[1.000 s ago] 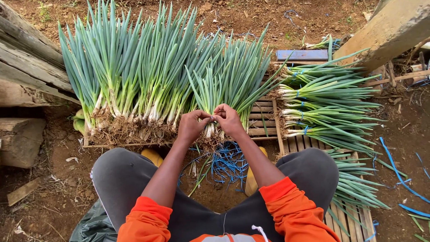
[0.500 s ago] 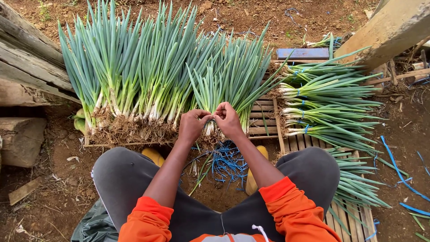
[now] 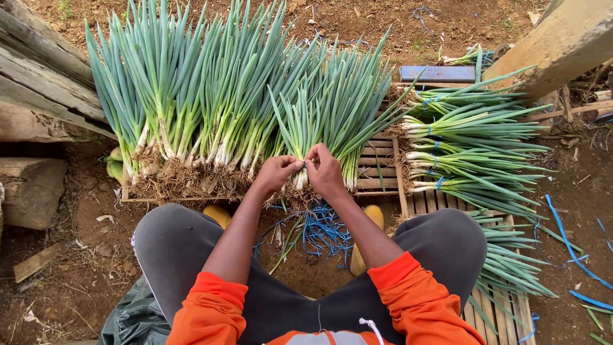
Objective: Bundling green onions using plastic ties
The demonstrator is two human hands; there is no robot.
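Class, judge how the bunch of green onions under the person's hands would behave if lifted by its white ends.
The bunch of green onions would likely droop, since its leaves are long and thin. Both hands, left and right, pinch it, so loose stalks probably slip apart. Its roots may shed soil.

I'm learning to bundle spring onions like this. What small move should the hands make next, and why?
Probably draw the tie snug: both the left hand and right hand pinch together at the white stems of one green onion bunch, with loose blue ties lying just below.
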